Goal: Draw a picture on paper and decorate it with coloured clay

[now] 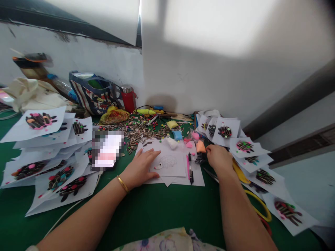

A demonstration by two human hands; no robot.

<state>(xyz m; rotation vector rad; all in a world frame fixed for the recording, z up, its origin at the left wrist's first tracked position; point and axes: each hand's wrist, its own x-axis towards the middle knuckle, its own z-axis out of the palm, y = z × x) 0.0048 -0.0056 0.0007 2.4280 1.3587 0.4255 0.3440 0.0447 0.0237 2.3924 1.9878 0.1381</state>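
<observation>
My left hand (141, 164) lies with fingers spread on the left part of a white sheet (180, 170). That sheet bears a pencil-like drawing of a hedgehog (167, 163) with a small dark eye and a reddish dot. Over on the right, my right hand (219, 157) is closed, fingertips bent down beside a dark crumpled packet (201, 157) and an orange lump of clay (200, 146). What its fingers hold is hidden. A black pen (191, 170) and a pink pen (187, 165) rest on the paper between the hands.
Sunflower seeds (142, 130) are heaped behind the paper, near blue clay (177, 135) and white clay (171, 143). Finished seed-hedgehog sheets (62, 177) stack at left, more sheets (264, 176) at right. A phone (107, 150), yellow-handled scissors (258, 205) and a red flask (128, 99) stand around.
</observation>
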